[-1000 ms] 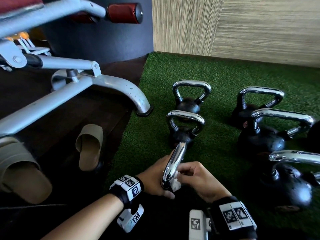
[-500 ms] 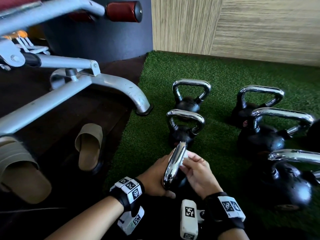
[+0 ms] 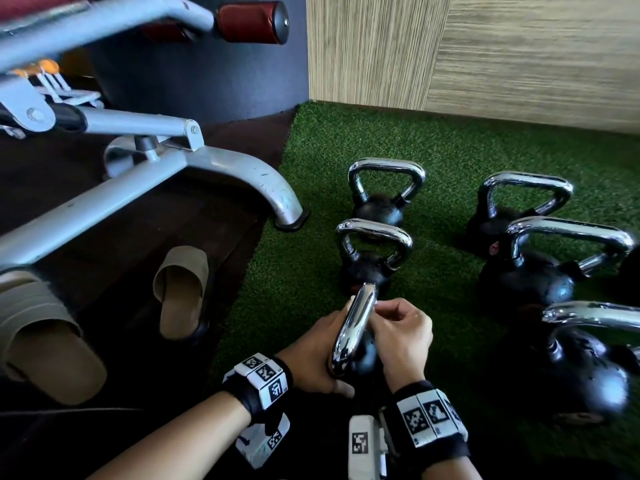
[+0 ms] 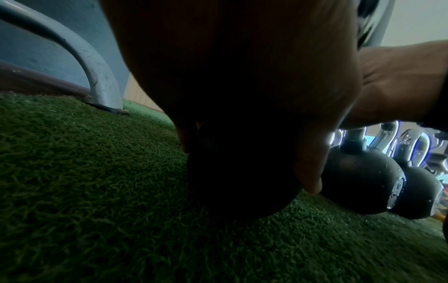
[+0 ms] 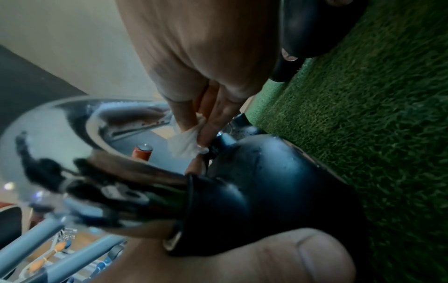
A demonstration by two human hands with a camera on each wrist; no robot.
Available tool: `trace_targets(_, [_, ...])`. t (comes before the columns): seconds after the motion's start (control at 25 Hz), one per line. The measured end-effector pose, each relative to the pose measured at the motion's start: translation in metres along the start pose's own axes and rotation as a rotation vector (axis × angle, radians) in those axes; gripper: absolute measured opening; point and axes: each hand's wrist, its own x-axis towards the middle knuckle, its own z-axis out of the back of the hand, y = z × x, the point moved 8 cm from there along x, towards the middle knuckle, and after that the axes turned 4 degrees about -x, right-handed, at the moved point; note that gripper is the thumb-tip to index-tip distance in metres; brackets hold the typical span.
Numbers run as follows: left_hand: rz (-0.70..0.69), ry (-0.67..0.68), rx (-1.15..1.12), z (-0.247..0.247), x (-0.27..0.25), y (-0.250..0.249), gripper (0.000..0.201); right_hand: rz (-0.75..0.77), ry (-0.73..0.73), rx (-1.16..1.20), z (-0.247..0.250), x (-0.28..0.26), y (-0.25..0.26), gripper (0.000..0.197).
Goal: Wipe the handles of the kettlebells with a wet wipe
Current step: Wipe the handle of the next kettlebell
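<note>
The nearest kettlebell, black with a chrome handle (image 3: 353, 330), leans toward me on the green turf (image 3: 450, 161). My left hand (image 3: 315, 355) grips its round body (image 4: 237, 172) from the left, thumb on the near side. My right hand (image 3: 391, 317) pinches a crumpled white wet wipe (image 5: 186, 141) against the far end of that handle, where it meets the body. In the head view the wipe is mostly hidden by the fingers. Two more kettlebells (image 3: 367, 268) (image 3: 377, 209) stand in a row behind it.
Three larger kettlebells (image 3: 530, 282) (image 3: 519, 209) (image 3: 588, 368) stand on the turf to the right. A grey bench frame's foot (image 3: 273, 195) rests at the turf's left edge. Two tan slippers (image 3: 180, 289) (image 3: 45, 337) lie on the dark floor. A wood-grain wall (image 3: 519, 57) closes the back.
My right hand has slid the wipe from the near end of the handle along to its far end. My left hand has kept its hold on the kettlebell.
</note>
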Motion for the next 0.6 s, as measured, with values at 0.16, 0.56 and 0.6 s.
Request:
trace_targets(0.16, [-0.032, 0.0, -0.011, 0.002, 0.0, -0.004, 0.121, -0.017, 0.003, -0.091, 0.0, 0.001, 0.0, 0.016])
trace_targets(0.56, [-0.002, 0.102, 0.112, 0.007, -0.005, -0.006, 0.118, 0.05, 0.192, -0.364, -0.006, 0.004, 0.008, 0.014])
trace_targets(0.6, [0.005, 0.132, 0.137, 0.011, -0.009, -0.007, 0.119, 0.084, 0.217, -0.372, 0.0, 0.003, 0.01, 0.015])
